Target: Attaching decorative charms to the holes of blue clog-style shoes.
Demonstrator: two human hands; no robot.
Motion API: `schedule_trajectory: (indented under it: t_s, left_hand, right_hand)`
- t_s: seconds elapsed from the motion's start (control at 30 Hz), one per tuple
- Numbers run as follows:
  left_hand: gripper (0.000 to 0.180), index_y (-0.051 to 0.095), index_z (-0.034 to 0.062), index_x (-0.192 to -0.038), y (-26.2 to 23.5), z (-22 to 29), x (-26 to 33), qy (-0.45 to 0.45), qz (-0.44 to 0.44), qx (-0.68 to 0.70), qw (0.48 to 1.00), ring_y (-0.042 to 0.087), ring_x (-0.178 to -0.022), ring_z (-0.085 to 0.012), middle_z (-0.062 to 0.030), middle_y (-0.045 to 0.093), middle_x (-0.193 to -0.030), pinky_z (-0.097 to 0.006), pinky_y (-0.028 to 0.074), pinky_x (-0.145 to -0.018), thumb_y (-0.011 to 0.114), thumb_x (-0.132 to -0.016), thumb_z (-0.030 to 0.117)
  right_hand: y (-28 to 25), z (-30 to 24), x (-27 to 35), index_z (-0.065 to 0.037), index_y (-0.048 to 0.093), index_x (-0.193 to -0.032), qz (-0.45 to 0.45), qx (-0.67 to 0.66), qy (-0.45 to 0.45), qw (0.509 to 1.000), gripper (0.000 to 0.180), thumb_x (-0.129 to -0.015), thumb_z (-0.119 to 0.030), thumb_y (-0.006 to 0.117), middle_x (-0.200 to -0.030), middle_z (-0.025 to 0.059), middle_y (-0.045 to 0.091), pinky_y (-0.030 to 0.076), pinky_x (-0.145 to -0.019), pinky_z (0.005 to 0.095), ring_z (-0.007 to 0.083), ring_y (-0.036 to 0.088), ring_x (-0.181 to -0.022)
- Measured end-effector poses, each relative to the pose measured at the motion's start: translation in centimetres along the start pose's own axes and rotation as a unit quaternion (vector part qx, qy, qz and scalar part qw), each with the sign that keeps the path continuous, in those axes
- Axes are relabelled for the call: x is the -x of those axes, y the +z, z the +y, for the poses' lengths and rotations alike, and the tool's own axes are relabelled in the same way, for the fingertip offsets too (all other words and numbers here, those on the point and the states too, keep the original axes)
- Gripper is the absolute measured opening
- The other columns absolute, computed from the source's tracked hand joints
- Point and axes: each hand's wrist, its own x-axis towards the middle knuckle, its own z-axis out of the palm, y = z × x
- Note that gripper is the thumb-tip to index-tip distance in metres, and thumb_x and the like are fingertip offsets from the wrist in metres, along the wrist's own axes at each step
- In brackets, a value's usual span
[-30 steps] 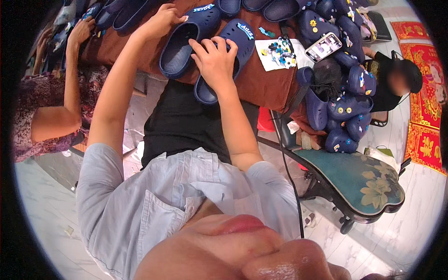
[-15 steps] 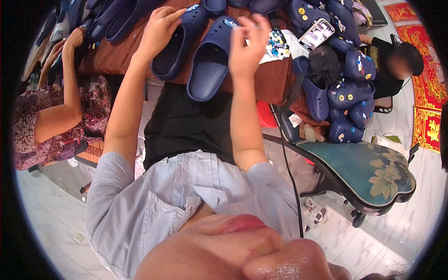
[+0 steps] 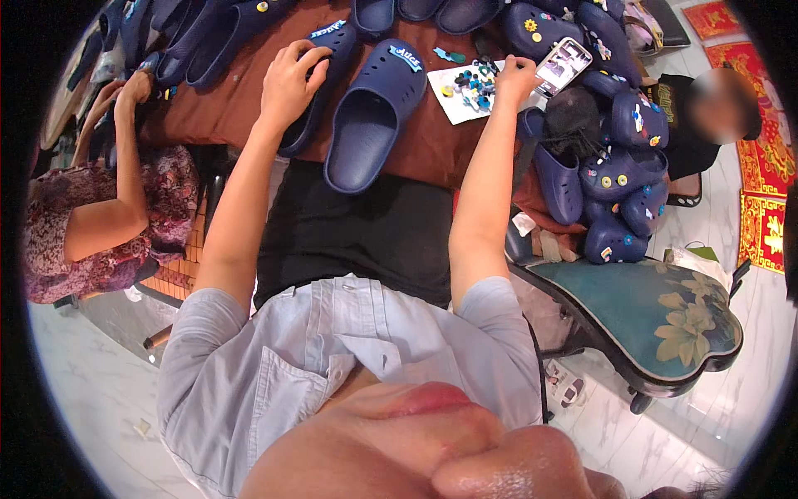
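Two navy clogs lie side by side before me, toes pointing away. The right clog (image 3: 366,116) has a light-blue name charm (image 3: 406,57) on its toe. My left hand (image 3: 293,83) rests over the left clog (image 3: 341,50), fingers bent and thumb apart, hiding much of its opening; a similar charm (image 3: 327,31) shows at its toe. My right hand (image 3: 517,79) is by the far right edge of a white sheet (image 3: 450,106) bearing a heap of small coloured charms (image 3: 478,86). Its fingertips are pinched together; whatever is between them is too small to make out.
A lit phone (image 3: 564,66) leans among decorated navy clogs (image 3: 619,170) at the right. More clogs (image 3: 224,41) line the far side of the brown cloth (image 3: 449,154). A co-worker's hands (image 3: 133,87) work at the left; another person (image 3: 706,116) sits at the right beyond a teal chair (image 3: 648,308).
My right hand has moved right, from the right clog's toe to beside the phone, and its fingers have closed. My left hand has slid down from the toe onto the left clog's side.
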Motion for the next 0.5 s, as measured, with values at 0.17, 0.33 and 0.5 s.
schedule_trajectory:
  t_s: [0.17, 0.33, 0.5]
  left_hand:
    - [0.02, 0.072, 0.017, -0.109, 0.2, 0.2, -0.5, 0.004, 0.002, 0.003, 1.0, 0.062, -0.101, -0.0292, -0.0065, 0.065, -0.109, -0.043, 0.051, -0.085, 0.066, -0.092, 0.025]
    - [0.02, 0.072, 0.0174, -0.109, 0.0, -0.3, 0.1, -0.003, -0.002, -0.002, 1.0, 0.062, -0.102, -0.0287, -0.0061, 0.065, -0.11, -0.042, 0.051, -0.086, 0.066, -0.092, 0.025]
    - [0.02, 0.072, 0.0173, -0.109, 0.2, 0.0, -0.1, -0.001, 0.005, 0.003, 1.0, 0.062, -0.103, -0.0288, -0.0063, 0.065, -0.11, -0.042, 0.051, -0.087, 0.065, -0.093, 0.026]
  right_hand:
    - [0.4, 0.2, -1.0, -0.004, 0.07, -0.103, 0.072, 0.026, -0.235, 0.969, 0.025, -0.09, -0.026, 0.069, -0.149, 0.0437, 0.028, 0.034, -0.114, 0.0477, 0.0522, 0.031, -0.143]
    - [0.3, -2.3, 2.2, -0.006, 0.071, -0.104, 0.04, 0.0, -0.282, 0.959, 0.02, -0.091, -0.022, 0.069, -0.154, 0.0404, 0.025, 0.039, -0.109, 0.0433, 0.0488, 0.04, -0.139]
    - [-0.5, -3.3, 6.0, -0.006, 0.07, -0.103, 0.036, 0.02, -0.345, 0.938, 0.018, -0.092, -0.02, 0.067, -0.153, 0.0331, 0.032, 0.051, -0.092, 0.0407, 0.0445, 0.064, -0.109]
